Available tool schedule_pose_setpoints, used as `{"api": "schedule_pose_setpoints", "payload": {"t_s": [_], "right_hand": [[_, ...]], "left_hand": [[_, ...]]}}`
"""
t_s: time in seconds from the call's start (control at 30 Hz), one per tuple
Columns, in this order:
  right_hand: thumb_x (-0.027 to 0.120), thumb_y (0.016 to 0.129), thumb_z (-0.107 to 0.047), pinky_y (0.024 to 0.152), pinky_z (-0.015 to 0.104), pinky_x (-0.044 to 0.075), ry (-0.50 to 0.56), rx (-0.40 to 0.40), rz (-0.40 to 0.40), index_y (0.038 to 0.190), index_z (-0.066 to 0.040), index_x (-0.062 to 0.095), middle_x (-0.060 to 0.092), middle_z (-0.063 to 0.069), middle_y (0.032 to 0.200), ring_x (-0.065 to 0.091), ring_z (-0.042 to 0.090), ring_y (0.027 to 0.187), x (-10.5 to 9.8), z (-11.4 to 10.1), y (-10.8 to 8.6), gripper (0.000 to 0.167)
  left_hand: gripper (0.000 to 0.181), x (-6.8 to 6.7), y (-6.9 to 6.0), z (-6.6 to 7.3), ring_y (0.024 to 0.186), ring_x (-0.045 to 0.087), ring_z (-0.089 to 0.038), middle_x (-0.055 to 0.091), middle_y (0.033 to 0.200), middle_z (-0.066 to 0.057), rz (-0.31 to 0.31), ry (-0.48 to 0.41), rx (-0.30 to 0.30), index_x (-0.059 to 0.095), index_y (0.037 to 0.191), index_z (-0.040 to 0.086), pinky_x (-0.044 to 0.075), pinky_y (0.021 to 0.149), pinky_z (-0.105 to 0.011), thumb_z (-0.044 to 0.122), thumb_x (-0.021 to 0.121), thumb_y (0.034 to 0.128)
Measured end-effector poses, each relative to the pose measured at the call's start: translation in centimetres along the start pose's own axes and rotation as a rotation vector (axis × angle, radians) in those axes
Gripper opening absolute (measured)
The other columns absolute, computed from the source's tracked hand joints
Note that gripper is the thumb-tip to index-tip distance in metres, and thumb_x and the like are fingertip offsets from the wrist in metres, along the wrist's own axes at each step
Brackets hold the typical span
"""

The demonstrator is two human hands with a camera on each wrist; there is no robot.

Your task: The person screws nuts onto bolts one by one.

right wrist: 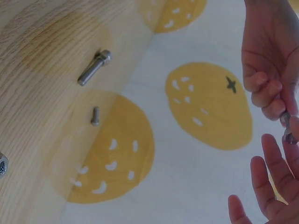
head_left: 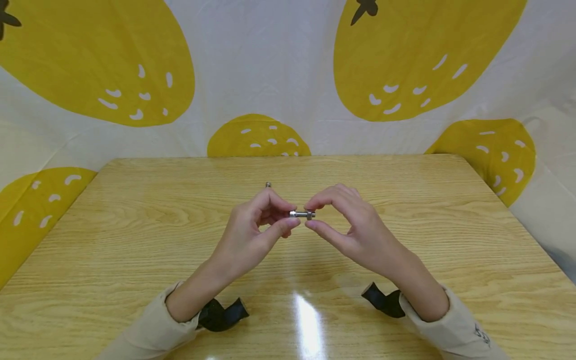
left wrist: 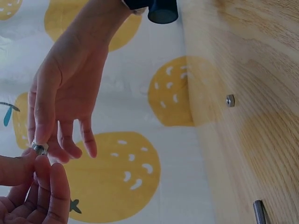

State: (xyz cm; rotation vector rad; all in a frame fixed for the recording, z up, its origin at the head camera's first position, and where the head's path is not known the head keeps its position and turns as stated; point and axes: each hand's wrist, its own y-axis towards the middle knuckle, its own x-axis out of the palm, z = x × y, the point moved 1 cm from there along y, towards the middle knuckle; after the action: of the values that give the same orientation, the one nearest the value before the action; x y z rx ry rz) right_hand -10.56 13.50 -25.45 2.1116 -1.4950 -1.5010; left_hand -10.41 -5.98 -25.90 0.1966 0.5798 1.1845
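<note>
A small metal bolt (head_left: 301, 214) lies level between both hands, a nut (head_left: 310, 215) around it near its right end. At its left end the left hand (head_left: 249, 232) pinches it with thumb and forefinger, the other fingers curled. The right hand (head_left: 362, 232) has thumb and forefinger at opposite sides of the nut. In the left wrist view, the right hand (left wrist: 72, 81) has its other fingers extended, with the left hand (left wrist: 44, 193) below it. The right wrist view shows the left hand (right wrist: 271, 60) above the right hand (right wrist: 275, 186), fingertips partly hiding the bolt (right wrist: 285, 119).
On the wooden table (head_left: 180, 200), a metal piece (head_left: 268, 184) stands beyond the left hand. A nut (left wrist: 230, 101) and threaded rod end (left wrist: 259, 212) show in the left wrist view. The right wrist view has a larger bolt (right wrist: 93, 69), small screw (right wrist: 96, 116) and nut (right wrist: 2, 164).
</note>
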Motion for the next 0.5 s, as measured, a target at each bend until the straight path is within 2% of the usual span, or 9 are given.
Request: {"api": "schedule_pose_setpoints", "payload": {"t_s": [0.2, 0.27, 0.37, 0.5], "right_hand": [[0.063, 0.089, -0.017, 0.087, 0.031, 0.039, -0.007, -0.028, 0.026, 0.097, -0.011, 0.063, 0.063, -0.004, 0.094, 0.054, 0.010, 0.095, 0.31, 0.29, 0.04, 0.009], [0.058, 0.093, -0.019, 0.087, 0.032, 0.038, -0.008, -0.022, 0.027, 0.092, -0.012, 0.063, 0.063, -0.005, 0.091, 0.054, 0.011, 0.094, 0.49, 0.40, 0.01, 0.009], [0.050, 0.097, -0.024, 0.087, 0.035, 0.036, -0.018, 0.024, 0.004, 0.088, -0.014, 0.063, 0.063, -0.006, 0.091, 0.053, 0.011, 0.094, 0.64, 0.44, -0.11, 0.019], [0.052, 0.095, -0.032, 0.087, 0.036, 0.035, -0.024, 0.105, -0.042, 0.102, -0.014, 0.063, 0.063, -0.005, 0.102, 0.052, 0.011, 0.100, 0.44, 0.14, -0.33, 0.022]], "left_hand": [[0.015, 0.06, -0.04, -0.01, 0.064, 0.061, -0.010, 0.067, 0.083, -0.013, 0.000, -0.010, 0.002, 0.057, 0.095, -0.001, 0.055, 0.061, -0.028, -0.001, 0.065, 0.0836], [0.015, 0.09, -0.06, -0.03, 0.064, 0.061, -0.010, 0.067, 0.083, -0.012, -0.001, -0.011, 0.000, 0.057, 0.096, 0.000, 0.055, 0.061, -0.028, -0.001, 0.065, 0.0837], [0.014, 0.13, -0.07, -0.09, 0.064, 0.061, -0.010, 0.067, 0.084, -0.012, -0.003, -0.016, 0.000, 0.057, 0.095, 0.000, 0.055, 0.061, -0.030, -0.001, 0.065, 0.0840], [0.013, 0.13, -0.05, -0.07, 0.064, 0.061, -0.010, 0.067, 0.086, -0.013, -0.004, -0.023, 0.009, 0.057, 0.095, -0.001, 0.055, 0.062, -0.030, -0.002, 0.064, 0.0842]]}}
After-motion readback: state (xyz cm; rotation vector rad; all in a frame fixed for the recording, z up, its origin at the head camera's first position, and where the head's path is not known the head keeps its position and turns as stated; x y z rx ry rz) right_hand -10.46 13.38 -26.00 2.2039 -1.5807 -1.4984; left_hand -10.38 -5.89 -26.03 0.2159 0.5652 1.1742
